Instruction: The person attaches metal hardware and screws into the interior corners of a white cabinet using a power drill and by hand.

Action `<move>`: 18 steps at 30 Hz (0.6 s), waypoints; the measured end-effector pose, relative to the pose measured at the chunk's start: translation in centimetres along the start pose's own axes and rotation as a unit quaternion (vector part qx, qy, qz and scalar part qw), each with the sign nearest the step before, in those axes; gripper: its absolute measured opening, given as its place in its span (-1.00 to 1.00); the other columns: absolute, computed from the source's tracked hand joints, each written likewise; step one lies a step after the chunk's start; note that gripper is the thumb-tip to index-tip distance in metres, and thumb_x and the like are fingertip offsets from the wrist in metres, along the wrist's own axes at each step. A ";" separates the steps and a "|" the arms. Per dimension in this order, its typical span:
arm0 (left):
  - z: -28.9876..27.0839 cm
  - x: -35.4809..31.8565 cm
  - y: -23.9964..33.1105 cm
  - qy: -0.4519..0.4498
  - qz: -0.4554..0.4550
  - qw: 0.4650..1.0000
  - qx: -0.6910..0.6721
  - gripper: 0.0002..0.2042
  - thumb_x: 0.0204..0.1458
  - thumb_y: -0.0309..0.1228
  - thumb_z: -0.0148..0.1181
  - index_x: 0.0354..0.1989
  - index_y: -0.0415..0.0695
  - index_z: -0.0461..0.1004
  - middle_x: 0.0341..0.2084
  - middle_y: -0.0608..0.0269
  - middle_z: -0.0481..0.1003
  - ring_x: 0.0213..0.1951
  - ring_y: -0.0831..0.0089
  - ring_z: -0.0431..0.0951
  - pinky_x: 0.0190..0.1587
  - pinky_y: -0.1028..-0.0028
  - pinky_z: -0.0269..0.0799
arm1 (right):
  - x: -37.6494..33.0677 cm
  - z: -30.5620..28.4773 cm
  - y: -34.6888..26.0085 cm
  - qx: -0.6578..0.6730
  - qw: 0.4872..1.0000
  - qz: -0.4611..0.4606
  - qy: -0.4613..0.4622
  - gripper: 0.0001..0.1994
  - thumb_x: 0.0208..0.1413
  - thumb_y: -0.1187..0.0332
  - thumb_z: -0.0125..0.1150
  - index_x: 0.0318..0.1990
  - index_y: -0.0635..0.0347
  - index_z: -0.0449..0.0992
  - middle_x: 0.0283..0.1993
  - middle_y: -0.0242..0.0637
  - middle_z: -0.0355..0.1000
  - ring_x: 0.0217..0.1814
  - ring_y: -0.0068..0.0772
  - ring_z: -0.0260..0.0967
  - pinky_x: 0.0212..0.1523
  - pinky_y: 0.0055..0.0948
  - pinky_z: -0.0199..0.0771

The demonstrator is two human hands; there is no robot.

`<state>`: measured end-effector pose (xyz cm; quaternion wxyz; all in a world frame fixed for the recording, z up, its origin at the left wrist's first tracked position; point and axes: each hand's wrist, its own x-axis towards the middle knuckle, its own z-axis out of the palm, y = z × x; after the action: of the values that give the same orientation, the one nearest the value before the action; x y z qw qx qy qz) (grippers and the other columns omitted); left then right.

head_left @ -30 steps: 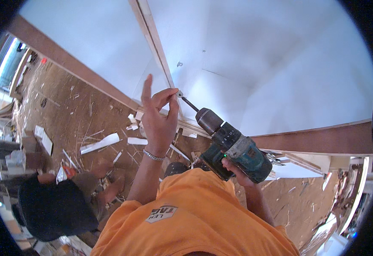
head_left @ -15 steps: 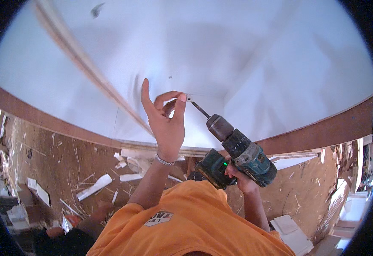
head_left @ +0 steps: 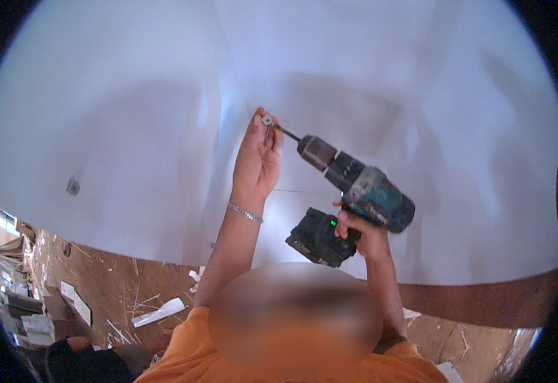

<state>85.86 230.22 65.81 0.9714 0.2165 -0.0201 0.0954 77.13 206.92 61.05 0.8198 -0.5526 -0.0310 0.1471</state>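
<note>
My left hand [head_left: 258, 156] is raised against a white panel [head_left: 132, 115] and pinches a small screw [head_left: 267, 122] between its fingertips, with a thin bracelet on the wrist. My right hand [head_left: 362, 233] grips the handle of a teal and black cordless drill [head_left: 355, 191]. The drill's bit points up and left and meets the screw's head at my left fingertips. The drill's battery pack [head_left: 320, 237] hangs below my right hand. An orange shirt fills the bottom of the view.
White panels cover nearly the whole view, with a seam [head_left: 228, 76] running down the middle. Below them lies a brown floor [head_left: 119, 287] strewn with white scraps [head_left: 159, 311] and splinters. A brown strip [head_left: 483, 300] edges the panel at lower right.
The view has swung further up, so the white panels now fill it and the floor has shrunk. My left hand has closed its fingers around the screw and the drill has risen with it.
</note>
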 end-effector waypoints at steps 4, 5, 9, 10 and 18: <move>1.0 7.0 0.2 -0.008 0.023 0.997 -0.069 -0.83 0.18 -0.48 0.12 -0.10 -0.25 0.47 -0.20 0.22 0.51 -0.11 0.48 0.52 0.03 0.57 0.53 | 9.1 0.2 -3.6 0.011 0.998 -0.033 -0.050 -0.64 -0.04 0.37 0.27 -0.11 0.42 0.44 -0.65 -0.36 0.29 -0.64 -0.48 0.26 -0.47 -0.42 0.38; 0.6 8.6 0.2 -0.019 0.022 0.996 -0.088 -0.84 0.18 -0.49 0.11 -0.11 -0.27 0.47 -0.21 0.20 0.52 -0.12 0.46 0.53 0.02 0.56 0.54 | 11.0 0.0 -4.1 0.007 0.997 -0.031 -0.064 -0.66 -0.03 0.37 0.26 -0.12 0.41 0.44 -0.65 -0.37 0.28 -0.64 -0.49 0.26 -0.47 -0.42 0.38; -1.9 13.3 -0.3 -0.030 0.013 0.989 -0.143 -0.85 0.18 -0.54 0.09 -0.13 -0.32 0.47 -0.23 0.14 0.53 -0.14 0.42 0.55 0.01 0.51 0.58 | 16.6 -1.5 -5.0 -0.008 0.994 -0.012 -0.106 -0.71 -0.02 0.37 0.22 -0.16 0.38 0.46 -0.65 -0.39 0.28 -0.65 -0.52 0.25 -0.50 -0.43 0.37; -2.8 14.0 -0.5 -0.026 0.010 0.988 -0.151 -0.85 0.18 -0.54 0.09 -0.12 -0.33 0.47 -0.23 0.12 0.53 -0.14 0.41 0.55 0.00 0.50 0.58 | 17.5 -2.3 -4.3 -0.008 0.994 0.001 -0.110 -0.71 -0.02 0.37 0.22 -0.17 0.37 0.47 -0.65 -0.40 0.28 -0.65 -0.52 0.25 -0.50 -0.44 0.37; -9.0 17.3 -1.8 -0.020 0.013 0.987 -0.162 -0.85 0.18 -0.57 0.07 -0.12 -0.32 0.48 -0.17 0.12 0.55 -0.09 0.38 0.56 0.06 0.46 0.55 | 23.7 -4.6 -1.9 -0.023 0.988 0.027 -0.150 -0.73 -0.06 0.41 0.27 -0.20 0.35 0.49 -0.64 -0.40 0.33 -0.67 -0.53 0.28 -0.51 -0.46 0.41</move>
<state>103.13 235.48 58.32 0.9917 0.0582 -0.0576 0.0991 101.08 208.69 58.34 0.7886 -0.5437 -0.1424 0.2495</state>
